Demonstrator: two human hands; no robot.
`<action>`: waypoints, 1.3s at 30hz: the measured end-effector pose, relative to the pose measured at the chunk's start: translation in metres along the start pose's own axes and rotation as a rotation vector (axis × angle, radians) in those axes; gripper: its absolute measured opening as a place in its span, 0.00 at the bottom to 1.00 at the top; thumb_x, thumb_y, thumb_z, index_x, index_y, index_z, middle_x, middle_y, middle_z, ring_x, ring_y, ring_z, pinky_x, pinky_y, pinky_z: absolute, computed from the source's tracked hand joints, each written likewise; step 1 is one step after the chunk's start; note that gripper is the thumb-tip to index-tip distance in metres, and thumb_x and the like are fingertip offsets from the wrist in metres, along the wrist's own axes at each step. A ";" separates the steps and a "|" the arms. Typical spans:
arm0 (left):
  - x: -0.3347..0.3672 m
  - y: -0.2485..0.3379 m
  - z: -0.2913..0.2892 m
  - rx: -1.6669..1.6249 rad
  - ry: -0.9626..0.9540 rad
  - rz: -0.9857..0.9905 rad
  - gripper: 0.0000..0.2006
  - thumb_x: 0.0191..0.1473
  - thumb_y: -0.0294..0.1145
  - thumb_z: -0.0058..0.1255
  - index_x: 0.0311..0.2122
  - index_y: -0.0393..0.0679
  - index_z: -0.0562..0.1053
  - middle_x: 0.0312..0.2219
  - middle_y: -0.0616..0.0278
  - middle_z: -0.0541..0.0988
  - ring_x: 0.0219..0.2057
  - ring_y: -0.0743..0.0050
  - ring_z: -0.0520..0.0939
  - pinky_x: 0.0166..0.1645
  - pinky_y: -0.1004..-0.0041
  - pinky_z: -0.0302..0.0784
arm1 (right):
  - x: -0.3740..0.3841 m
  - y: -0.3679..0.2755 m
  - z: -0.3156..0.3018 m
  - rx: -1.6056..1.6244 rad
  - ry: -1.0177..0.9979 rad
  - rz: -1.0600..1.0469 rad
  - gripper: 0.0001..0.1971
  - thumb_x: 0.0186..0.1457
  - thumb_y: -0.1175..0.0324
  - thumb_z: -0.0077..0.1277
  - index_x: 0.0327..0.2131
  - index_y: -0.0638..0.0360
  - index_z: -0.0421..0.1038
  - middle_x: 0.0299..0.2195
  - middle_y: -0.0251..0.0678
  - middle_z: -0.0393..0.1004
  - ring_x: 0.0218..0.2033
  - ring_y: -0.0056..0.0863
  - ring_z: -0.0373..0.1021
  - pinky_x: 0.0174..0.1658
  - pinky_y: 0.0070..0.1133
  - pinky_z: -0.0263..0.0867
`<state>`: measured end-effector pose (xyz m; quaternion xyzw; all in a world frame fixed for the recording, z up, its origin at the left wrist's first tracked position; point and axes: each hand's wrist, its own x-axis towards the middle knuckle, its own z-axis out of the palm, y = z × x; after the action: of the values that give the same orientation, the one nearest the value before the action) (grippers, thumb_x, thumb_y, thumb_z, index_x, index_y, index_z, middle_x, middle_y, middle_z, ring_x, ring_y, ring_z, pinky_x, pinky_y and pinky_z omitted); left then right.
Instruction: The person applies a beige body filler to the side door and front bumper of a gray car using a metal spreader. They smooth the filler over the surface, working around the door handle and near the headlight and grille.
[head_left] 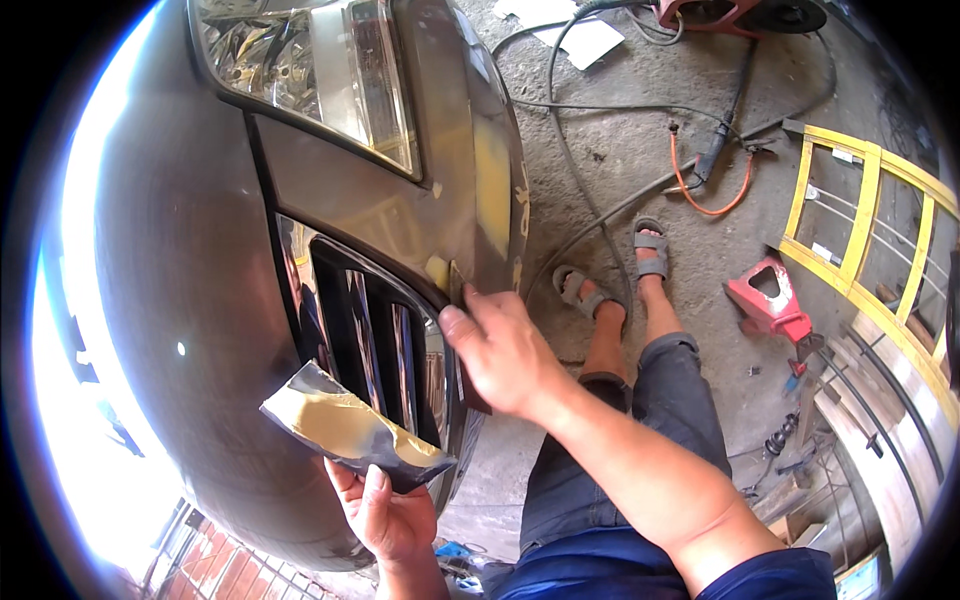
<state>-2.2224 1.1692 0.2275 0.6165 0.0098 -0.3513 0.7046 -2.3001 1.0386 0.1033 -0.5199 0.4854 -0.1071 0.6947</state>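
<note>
Spreader (457, 281) is held just past the far right corner of the grille (368, 335), seen nr edge-on, long axis pointed roughly away from the wearer. Right by it, a small yellow putty spot (437, 268) is seen on the dark car panel (190, 330), just off the same grille corner; whether blade & panel are touching can't be told. Spreader's pinched btwn thumb & fingers of the R hand (505, 350), held along the grille's right edge. Key relation: spot lies just beyond the fingertips, a touch left, so the R hand's the nearer by far.

Over the grille's near end, the putty board (385, 450) is held, a thick yellow smear (325, 415) on it, long axis slanted from far left to near right. Its near edge is pinched btwn thumb & fingers of the L hand (388, 515), placed nearside of the grille.

Further out: a bigger yellow patch (491, 185) is seen beyond the grille, off right; headlight (310, 80) is set beyond it; red stand (785, 316) & yellow frame (861, 215) are parked well right of it.
</note>
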 end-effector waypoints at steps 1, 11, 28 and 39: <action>0.000 0.000 0.001 -0.003 0.001 0.007 0.28 0.51 0.15 0.44 0.58 0.44 0.61 0.53 0.55 0.70 0.53 0.61 0.72 0.59 0.57 0.68 | -0.004 -0.005 0.003 -0.025 0.005 -0.002 0.30 0.61 0.51 0.40 0.51 0.75 0.63 0.45 0.61 0.64 0.46 0.56 0.67 0.50 0.34 0.65; 0.001 -0.001 -0.008 0.029 -0.083 0.054 0.26 0.54 0.16 0.38 0.59 0.45 0.60 0.55 0.54 0.68 0.55 0.59 0.70 0.59 0.55 0.67 | -0.016 0.010 -0.020 -0.034 -0.072 -0.043 0.30 0.60 0.49 0.40 0.53 0.70 0.64 0.46 0.57 0.66 0.48 0.52 0.66 0.52 0.32 0.62; -0.001 0.002 0.006 -0.026 0.010 0.061 0.28 0.51 0.14 0.42 0.58 0.44 0.61 0.54 0.54 0.69 0.54 0.58 0.72 0.59 0.56 0.67 | -0.015 -0.006 -0.032 -0.110 -0.109 -0.038 0.31 0.60 0.48 0.40 0.53 0.68 0.64 0.48 0.59 0.64 0.50 0.51 0.65 0.54 0.33 0.62; -0.003 0.002 0.010 -0.026 -0.012 0.080 0.27 0.52 0.15 0.41 0.59 0.44 0.60 0.55 0.53 0.68 0.55 0.58 0.71 0.59 0.54 0.67 | -0.009 -0.014 0.001 -0.020 -0.031 0.006 0.32 0.60 0.49 0.42 0.51 0.75 0.63 0.41 0.63 0.65 0.44 0.57 0.67 0.48 0.35 0.66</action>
<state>-2.2283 1.1620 0.2327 0.6052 -0.0147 -0.3263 0.7260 -2.2990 1.0385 0.1199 -0.5271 0.4770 -0.0920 0.6973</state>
